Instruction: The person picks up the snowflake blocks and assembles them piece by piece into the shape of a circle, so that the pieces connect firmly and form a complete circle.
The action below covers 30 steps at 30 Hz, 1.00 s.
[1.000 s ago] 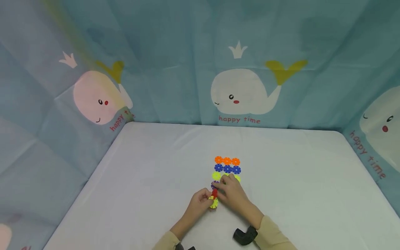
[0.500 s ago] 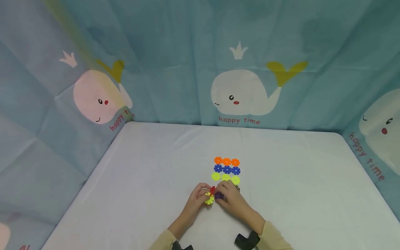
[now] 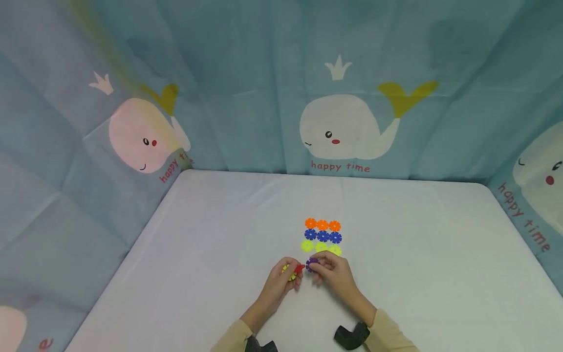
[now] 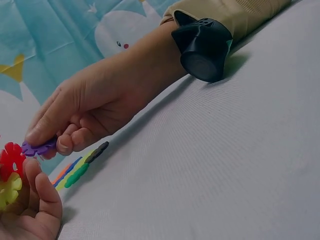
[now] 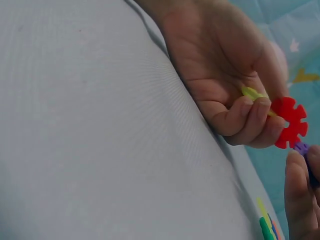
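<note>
My left hand (image 3: 276,283) holds a yellow snowflake disc (image 3: 288,272) with a red snowflake disc (image 3: 299,268) joined to it at an angle. Between thumb and fingers, my right hand (image 3: 337,277) pinches a purple snowflake disc (image 3: 312,265). In the right wrist view, the purple disc (image 5: 301,147) meets the lower edge of the red disc (image 5: 291,122); whether their slots engage I cannot tell. The left wrist view also has these two edges close together, above the curled fingers of the left hand (image 4: 37,212). Both hands are raised off the table.
Rows of orange discs (image 3: 322,225), blue discs (image 3: 323,236) and yellow-green discs (image 3: 307,245) lie flat beyond my hands. Green (image 4: 76,175) and dark discs (image 4: 97,152) show in the left wrist view. A white cloth covers the table (image 3: 211,234); whale-print curtains (image 3: 246,98) surround it.
The right hand has taken the purple disc from the table, drawn it nearer and lifted it. The left hand has shifted slightly left, turning the red disc toward the purple one.
</note>
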{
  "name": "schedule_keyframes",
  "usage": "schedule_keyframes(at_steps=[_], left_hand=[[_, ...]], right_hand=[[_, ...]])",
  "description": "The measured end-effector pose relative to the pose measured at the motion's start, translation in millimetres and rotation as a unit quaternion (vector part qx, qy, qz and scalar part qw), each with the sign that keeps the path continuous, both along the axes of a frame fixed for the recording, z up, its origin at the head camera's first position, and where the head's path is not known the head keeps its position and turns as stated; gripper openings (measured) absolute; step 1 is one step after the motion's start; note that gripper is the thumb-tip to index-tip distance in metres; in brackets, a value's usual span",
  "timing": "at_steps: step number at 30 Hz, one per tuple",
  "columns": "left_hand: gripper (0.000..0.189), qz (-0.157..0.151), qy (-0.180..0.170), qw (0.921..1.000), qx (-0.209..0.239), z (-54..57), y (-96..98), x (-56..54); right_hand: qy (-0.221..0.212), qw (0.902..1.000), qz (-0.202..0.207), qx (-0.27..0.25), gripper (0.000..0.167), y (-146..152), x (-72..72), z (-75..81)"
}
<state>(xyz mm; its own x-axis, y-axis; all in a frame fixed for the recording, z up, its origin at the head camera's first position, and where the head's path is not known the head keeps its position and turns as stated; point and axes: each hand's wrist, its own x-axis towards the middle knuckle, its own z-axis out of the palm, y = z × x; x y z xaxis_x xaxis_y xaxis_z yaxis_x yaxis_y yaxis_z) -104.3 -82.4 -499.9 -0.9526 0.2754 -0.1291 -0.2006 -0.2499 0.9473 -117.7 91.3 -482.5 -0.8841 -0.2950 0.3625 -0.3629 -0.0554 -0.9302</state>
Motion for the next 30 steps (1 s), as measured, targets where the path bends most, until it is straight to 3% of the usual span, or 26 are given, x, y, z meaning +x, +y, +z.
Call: schedule_keyframes(at_steps=[10, 14, 21, 27, 30], left_hand=[[0.021, -0.01, 0.013, 0.9997, -0.02, 0.9, -1.5, 0.9], [0.019, -0.019, 0.006, 0.9996, -0.019, 3.9, -1.0, 1.1], [0.017, -0.025, 0.004, 0.9993, -0.028, 21.7, 1.1, 8.0], [0.019, -0.025, 0.008, 0.9995, -0.017, 4.0, 0.2, 3.2], [0.02, -0.025, 0.011, 0.9996, -0.01, 2.3, -0.4, 3.4]], right_hand=[[0.0, 0.9963, 0.086, -0.003, 0.024, 2.8, -0.5, 6.1], [0.0, 0.9965, 0.081, 0.022, 0.025, 3.0, -0.9, 4.7], [0.023, 0.9975, 0.065, 0.018, 0.008, 1.8, 1.6, 2.2], [0.049, 0.9957, 0.079, -0.003, 0.008, -1.2, -0.1, 2.2], [0.051, 0.9954, 0.081, -0.007, 0.009, -3.0, 0.1, 3.9]])
